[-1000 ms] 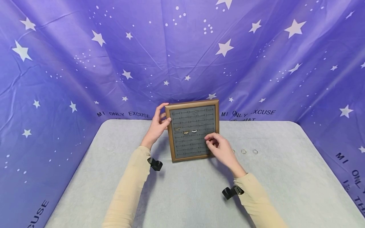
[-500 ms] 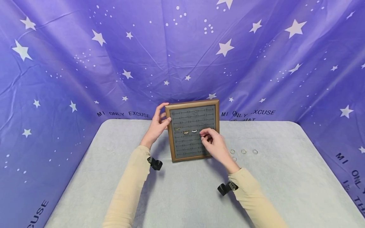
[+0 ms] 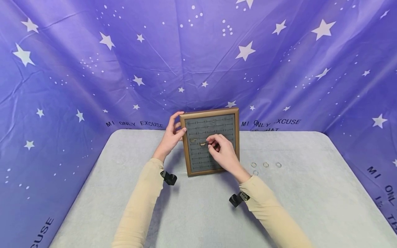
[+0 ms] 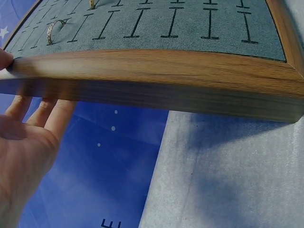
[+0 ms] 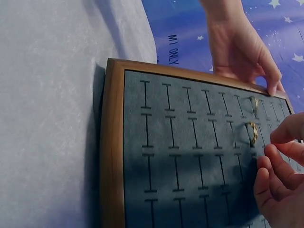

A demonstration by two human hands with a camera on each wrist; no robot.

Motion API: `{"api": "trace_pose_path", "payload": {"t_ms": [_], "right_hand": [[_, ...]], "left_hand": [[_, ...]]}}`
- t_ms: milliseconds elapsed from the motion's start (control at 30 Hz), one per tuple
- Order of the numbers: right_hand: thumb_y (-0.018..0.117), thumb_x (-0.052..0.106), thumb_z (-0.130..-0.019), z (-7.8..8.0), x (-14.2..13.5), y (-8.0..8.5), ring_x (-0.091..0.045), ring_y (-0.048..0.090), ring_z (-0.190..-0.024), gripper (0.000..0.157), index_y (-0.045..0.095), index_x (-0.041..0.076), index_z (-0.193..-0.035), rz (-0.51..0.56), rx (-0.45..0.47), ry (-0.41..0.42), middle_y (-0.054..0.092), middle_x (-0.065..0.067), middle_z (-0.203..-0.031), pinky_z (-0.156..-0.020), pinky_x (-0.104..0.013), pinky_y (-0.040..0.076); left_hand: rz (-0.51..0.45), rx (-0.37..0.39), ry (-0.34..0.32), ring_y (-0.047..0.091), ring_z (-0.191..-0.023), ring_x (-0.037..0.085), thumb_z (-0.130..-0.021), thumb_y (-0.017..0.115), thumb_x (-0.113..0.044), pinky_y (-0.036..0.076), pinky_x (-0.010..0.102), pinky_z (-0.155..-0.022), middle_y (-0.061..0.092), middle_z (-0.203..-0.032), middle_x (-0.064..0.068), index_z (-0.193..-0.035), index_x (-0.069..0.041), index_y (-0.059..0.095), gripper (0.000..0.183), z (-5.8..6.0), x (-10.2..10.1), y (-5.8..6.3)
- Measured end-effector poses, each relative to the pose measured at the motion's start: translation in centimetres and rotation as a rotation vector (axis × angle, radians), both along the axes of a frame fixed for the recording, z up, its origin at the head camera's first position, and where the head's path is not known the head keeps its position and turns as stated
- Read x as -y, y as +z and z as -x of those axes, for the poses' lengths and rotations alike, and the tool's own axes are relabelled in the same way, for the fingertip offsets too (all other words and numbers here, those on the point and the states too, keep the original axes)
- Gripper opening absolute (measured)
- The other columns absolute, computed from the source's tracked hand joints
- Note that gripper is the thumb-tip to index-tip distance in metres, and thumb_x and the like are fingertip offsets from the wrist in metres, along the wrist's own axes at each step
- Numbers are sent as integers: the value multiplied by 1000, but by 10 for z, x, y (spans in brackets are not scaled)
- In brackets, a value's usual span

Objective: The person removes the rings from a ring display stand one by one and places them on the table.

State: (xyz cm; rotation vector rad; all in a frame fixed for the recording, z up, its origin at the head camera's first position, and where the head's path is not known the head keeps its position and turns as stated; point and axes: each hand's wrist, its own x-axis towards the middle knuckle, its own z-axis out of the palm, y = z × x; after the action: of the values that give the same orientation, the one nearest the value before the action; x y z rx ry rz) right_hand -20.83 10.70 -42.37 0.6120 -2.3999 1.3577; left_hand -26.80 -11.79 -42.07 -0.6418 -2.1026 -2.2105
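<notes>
A wooden-framed ring display board with a grey slotted pad stands tilted on the table. My left hand holds its left edge, thumb on the front and fingers behind, as the left wrist view also shows. Two gold-toned rings sit in the pad's slots at the left. My right hand is at the middle of the pad, thumb and fingers bent, fingertips right beside the second gold-toned ring. These fingers cover the place of a white-silver ring; I cannot tell whether they pinch it.
On the grey table, right of the board, several loose rings lie flat. A purple star-patterned cloth hangs close behind the board and along both sides. Dark wrist cameras sit at both cuffs.
My right hand has moved left across the pad, from its right side to the white-silver ring, which it now hides. The loose rings have come fully into view. My left hand stays put.
</notes>
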Motion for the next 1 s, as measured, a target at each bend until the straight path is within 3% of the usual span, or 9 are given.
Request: {"api": "trace_pose_path", "payload": {"t_ms": [567,700,1000], "right_hand": [[64,1,-86,9,26,13,-19,54,-85,16,66,4,-102,-71,-56,61,60,-6,-96,-72,-33,47],[66,3,-85,10,32,11,-20,52,-88,17,67,6,-102,-124,-65,51,60,-4,-95,-77,-33,45],[69,5,-85,7,41,10,-20,47,-87,15,71,9,-99,-188,-60,0,56,-2,-95,-73,-33,44]], "left_hand": [[-5,7,-9,65,-94,24,-96,47,7,57,40,-68,52,-125,27,-148,-20,27,62,-1,0,0],[10,8,1,64,-96,27,-96,47,6,57,40,-68,53,-126,26,-147,-21,29,60,-1,-1,1],[13,-1,-5,64,-99,29,-97,47,4,57,41,-69,52,-128,24,-146,-24,30,59,0,1,0]]}}
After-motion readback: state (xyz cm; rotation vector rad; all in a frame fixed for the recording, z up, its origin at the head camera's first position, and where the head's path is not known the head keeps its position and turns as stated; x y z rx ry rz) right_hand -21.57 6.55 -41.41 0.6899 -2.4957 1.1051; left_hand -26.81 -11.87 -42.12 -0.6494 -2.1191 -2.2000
